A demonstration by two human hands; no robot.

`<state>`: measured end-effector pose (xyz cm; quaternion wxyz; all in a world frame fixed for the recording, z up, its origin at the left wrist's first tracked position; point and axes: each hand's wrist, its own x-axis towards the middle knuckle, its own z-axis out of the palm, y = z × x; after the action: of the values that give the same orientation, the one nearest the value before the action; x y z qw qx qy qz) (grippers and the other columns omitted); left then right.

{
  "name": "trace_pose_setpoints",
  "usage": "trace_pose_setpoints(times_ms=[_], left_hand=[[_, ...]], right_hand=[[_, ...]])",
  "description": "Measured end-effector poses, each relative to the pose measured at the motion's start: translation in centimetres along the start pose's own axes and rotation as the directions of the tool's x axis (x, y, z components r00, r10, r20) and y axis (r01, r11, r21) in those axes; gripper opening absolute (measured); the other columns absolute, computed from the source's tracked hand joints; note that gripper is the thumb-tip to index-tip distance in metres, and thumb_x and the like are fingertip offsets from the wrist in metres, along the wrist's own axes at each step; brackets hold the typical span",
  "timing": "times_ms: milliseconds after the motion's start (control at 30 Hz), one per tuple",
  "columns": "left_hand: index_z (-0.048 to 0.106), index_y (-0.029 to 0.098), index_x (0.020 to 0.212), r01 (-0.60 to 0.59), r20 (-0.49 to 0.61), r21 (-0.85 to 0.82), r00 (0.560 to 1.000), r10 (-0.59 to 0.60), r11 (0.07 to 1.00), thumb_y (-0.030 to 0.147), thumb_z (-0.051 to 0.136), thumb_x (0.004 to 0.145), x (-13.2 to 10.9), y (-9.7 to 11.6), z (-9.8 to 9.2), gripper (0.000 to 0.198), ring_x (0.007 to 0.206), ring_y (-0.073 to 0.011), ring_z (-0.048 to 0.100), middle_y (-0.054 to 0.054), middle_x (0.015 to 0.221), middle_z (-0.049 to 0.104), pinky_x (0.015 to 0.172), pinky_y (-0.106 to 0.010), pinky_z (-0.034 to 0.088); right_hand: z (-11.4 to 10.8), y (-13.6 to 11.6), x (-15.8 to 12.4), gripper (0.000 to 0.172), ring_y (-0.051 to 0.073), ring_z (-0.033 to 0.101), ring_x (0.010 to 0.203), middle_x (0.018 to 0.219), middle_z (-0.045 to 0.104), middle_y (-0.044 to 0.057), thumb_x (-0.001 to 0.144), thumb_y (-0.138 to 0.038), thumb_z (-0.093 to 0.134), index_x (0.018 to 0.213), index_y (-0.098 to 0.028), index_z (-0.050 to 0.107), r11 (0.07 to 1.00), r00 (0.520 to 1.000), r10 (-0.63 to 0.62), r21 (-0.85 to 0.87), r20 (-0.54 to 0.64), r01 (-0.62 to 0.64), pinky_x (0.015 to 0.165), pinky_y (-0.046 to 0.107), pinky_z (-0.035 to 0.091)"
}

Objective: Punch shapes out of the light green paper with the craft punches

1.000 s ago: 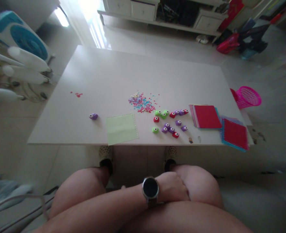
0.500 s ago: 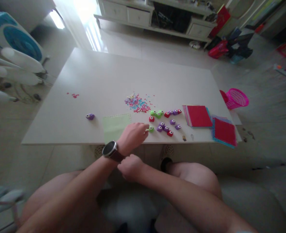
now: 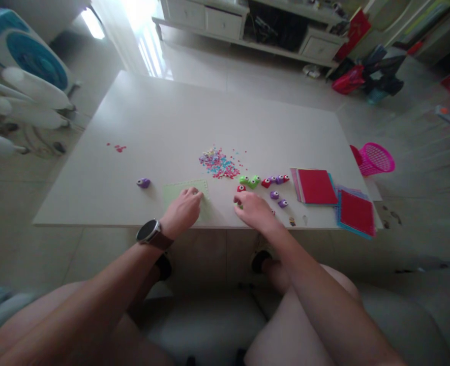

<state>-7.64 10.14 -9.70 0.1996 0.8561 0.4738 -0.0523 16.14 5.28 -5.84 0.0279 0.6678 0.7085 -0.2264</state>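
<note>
My left hand (image 3: 182,207) rests over a light green paper sheet (image 3: 175,190), its fingers bent down with a gap by the thumb. The sheet lies flat near the table's front edge, with a row of small punched marks along its far and right edges. To the right, my right hand (image 3: 254,209) curls its fingers round a green craft punch (image 3: 239,206), mostly hidden under them. A red punch (image 3: 241,188) and green punches (image 3: 253,181) stand just beyond that hand. Purple punches (image 3: 274,195) are to its right. Another purple punch (image 3: 144,183) stands alone left of the sheet.
Colourful paper confetti (image 3: 219,162) lies mid-table, with a few red bits (image 3: 120,148) at the left. Two stacks of coloured paper, one nearer the middle (image 3: 316,186) and one at the corner (image 3: 356,212), sit right. A pink basket (image 3: 377,158) stands beyond the table.
My right hand has left my left wrist and moved up right onto the green punch. My left hand has drawn back left from that punch to the green sheet.
</note>
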Motion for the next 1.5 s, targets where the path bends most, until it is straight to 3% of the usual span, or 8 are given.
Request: trace_pose_setpoints(times_ms=[133, 600, 933, 1133, 1333, 1500], left_hand=[[0.069, 0.015, 0.126, -0.001, 0.038, 0.034, 0.999, 0.0, 0.999, 0.013, 0.05, 0.098, -0.4, 0.2, -0.2, 0.034, 0.123, -0.0305, 0.059, -0.017, 0.133, 0.064, 0.1, -0.04, 0.054], [0.064, 0.018, 0.139, 0.041, 0.076, 0.093, 0.996, -0.048, 0.995, 0.018, 0.062, 0.096, -2.0, 2.4, -0.6, 0.043, 0.126, -0.0324, 0.057, -0.018, 0.138, 0.062, 0.086, -0.037, 0.055], [0.066, 0.015, 0.133, 0.027, 0.074, 0.114, 0.997, -0.036, 0.993, 0.02, 0.062, 0.095, -1.0, 1.8, -1.0, 0.038, 0.126, -0.0315, 0.058, -0.017, 0.135, 0.063, 0.094, -0.037, 0.056], [0.063, 0.015, 0.137, -0.008, 0.038, 0.11, 0.999, 0.004, 0.994, 0.022, 0.063, 0.097, -0.7, 1.5, -0.7, 0.04, 0.131, -0.0325, 0.056, -0.018, 0.141, 0.061, 0.1, -0.039, 0.055], [0.064, 0.015, 0.136, -0.051, 0.039, 0.107, 0.998, 0.047, 0.993, 0.02, 0.064, 0.097, -0.9, 1.8, -0.5, 0.039, 0.129, -0.0321, 0.056, -0.017, 0.138, 0.063, 0.101, -0.04, 0.055], [0.065, 0.016, 0.134, -0.071, 0.039, 0.098, 0.997, 0.067, 0.993, 0.021, 0.067, 0.097, -1.2, 2.1, -0.2, 0.038, 0.129, -0.0314, 0.057, -0.016, 0.139, 0.062, 0.098, -0.039, 0.056]], right_hand=[[-0.4, 1.7, 0.5, 0.022, 0.026, 0.069, 0.114, 0.121, 0.075, 0.012, 0.094, -0.01, 0.063, 0.113, -0.016, 0.071, 0.996, 0.996, 0.085, 0.04, -0.034, -0.084, 0.094, 0.033, 0.047], [1.3, 2.2, -0.7, 0.028, 0.024, 0.068, 0.108, 0.116, 0.074, 0.011, 0.091, -0.002, 0.057, 0.11, -0.017, 0.071, 0.998, 0.997, 0.061, 0.037, -0.054, -0.059, 0.093, 0.031, 0.046], [1.4, 1.8, 0.3, 0.013, 0.023, 0.067, 0.099, 0.108, 0.073, 0.01, 0.093, -0.007, 0.059, 0.099, -0.018, 0.066, 0.998, 0.997, 0.028, 0.049, -0.071, -0.024, 0.087, 0.031, 0.044], [1.6, 2.2, 1.1, 0.014, 0.022, 0.066, 0.099, 0.108, 0.073, 0.01, 0.094, -0.006, 0.06, 0.099, -0.017, 0.064, 0.997, 0.995, 0.037, 0.069, -0.09, -0.03, 0.086, 0.03, 0.043], [1.3, 2.6, 0.8, 0.026, 0.022, 0.065, 0.099, 0.109, 0.073, 0.011, 0.087, 0.004, 0.054, 0.1, -0.015, 0.066, 0.996, 0.988, 0.067, 0.069, -0.139, -0.057, 0.086, 0.03, 0.043], [1.0, 2.6, 0.1, 0.019, 0.023, 0.066, 0.098, 0.11, 0.073, 0.01, 0.092, -0.002, 0.058, 0.101, -0.016, 0.067, 0.996, 0.985, 0.074, 0.066, -0.154, -0.064, 0.085, 0.032, 0.044]])
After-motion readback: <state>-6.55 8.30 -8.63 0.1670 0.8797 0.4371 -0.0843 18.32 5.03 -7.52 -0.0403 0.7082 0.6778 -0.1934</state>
